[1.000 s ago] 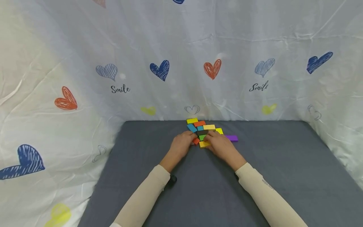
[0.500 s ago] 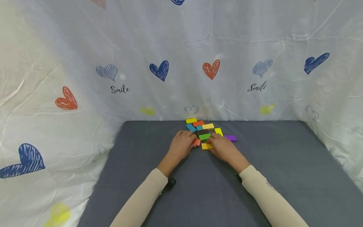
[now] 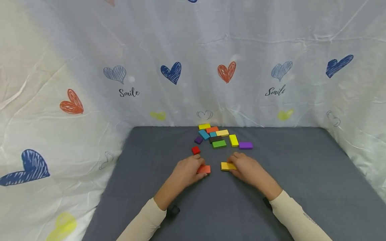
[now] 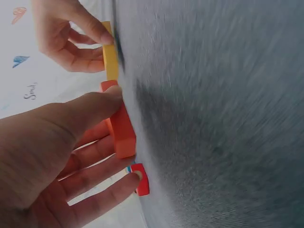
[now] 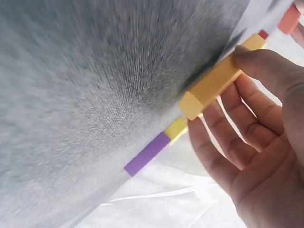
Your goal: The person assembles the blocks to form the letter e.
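Note:
My left hand (image 3: 187, 170) pinches an orange-red block (image 3: 205, 169) between thumb and fingers; the left wrist view shows the thumb on the near face of this block (image 4: 124, 130). To its right, my right hand (image 3: 248, 170) grips a yellow-orange block (image 3: 227, 166), its thumb on one long side and fingers behind in the right wrist view. A small gap separates the two held blocks, both close over the grey cloth. Just beyond my left fingers lies a red block (image 3: 196, 150).
Farther back, several loose blocks lie together: green (image 3: 219, 144), black (image 3: 215, 139), blue (image 3: 203, 135), orange (image 3: 212, 129) and yellow (image 3: 233, 140). A purple block (image 3: 245, 145) lies at their right, a dark purple one (image 3: 198, 140) at their left. A white curtain (image 3: 193, 97) hangs behind the table.
Both hands have drawn back from the group toward the person, bringing the orange-red and yellow-orange blocks along. They stand farther apart, and the red and dark purple blocks are now uncovered.

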A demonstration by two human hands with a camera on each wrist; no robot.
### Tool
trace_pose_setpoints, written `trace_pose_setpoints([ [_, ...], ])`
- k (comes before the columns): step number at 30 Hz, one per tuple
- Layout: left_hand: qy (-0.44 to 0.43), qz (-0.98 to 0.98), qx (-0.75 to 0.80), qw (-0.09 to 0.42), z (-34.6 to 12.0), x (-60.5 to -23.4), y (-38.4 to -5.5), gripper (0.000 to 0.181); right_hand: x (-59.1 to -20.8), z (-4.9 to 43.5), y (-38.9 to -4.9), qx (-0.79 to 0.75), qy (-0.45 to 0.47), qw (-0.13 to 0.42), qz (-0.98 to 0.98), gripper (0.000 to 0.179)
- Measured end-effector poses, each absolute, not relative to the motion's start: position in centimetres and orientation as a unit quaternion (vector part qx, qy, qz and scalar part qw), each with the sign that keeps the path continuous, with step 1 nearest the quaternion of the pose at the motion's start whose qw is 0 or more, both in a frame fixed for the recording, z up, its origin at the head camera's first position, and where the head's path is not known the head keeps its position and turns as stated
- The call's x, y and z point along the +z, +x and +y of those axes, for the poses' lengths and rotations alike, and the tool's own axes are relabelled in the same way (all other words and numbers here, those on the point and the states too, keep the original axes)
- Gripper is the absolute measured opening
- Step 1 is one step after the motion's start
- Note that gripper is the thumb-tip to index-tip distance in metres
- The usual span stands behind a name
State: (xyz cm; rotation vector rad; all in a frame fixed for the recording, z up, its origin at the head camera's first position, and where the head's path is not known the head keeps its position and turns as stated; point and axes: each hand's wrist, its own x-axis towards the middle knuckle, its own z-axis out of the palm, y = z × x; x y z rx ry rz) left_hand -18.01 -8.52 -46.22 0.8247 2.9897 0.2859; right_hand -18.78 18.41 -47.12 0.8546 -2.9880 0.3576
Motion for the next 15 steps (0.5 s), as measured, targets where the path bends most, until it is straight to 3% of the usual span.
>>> trace_pose_setpoints([
  [15,0.272,0.957,0.101,0.030,-8.1,-46.6,-14.2,0.034,-47.0,19.7,-14.5,0.125,0.272,0.000,-0.954,0.027],
])
